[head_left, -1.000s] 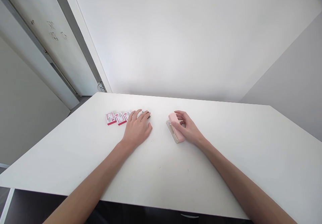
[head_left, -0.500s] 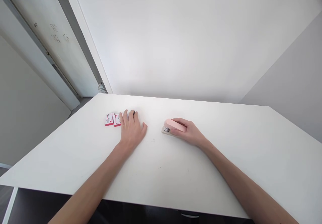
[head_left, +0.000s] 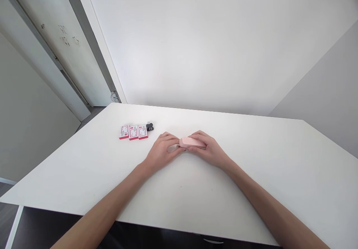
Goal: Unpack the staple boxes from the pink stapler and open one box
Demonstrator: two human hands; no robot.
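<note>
A pink stapler point(head_left: 192, 142) with a pale base rests on the white table point(head_left: 179, 200), lying roughly left to right. Round its right part are the fingers and thumb of my right hand point(head_left: 209, 150). At its left end my left hand point(head_left: 162, 150) grips with fingertips above and thumb in front, leaving a gap between finger and thumb. Much of the base is hidden by both hands.
Left of the hands lie three small red-and-white boxes point(head_left: 133, 132) in a row. A small black object point(head_left: 150, 126), perhaps a staple remover, touches their right end. Behind the table rises a white wall point(head_left: 195, 55).
My left hand has come away from the small boxes and moved right to the stapler's left end. The stapler has turned to lie more level, still in my right hand.
</note>
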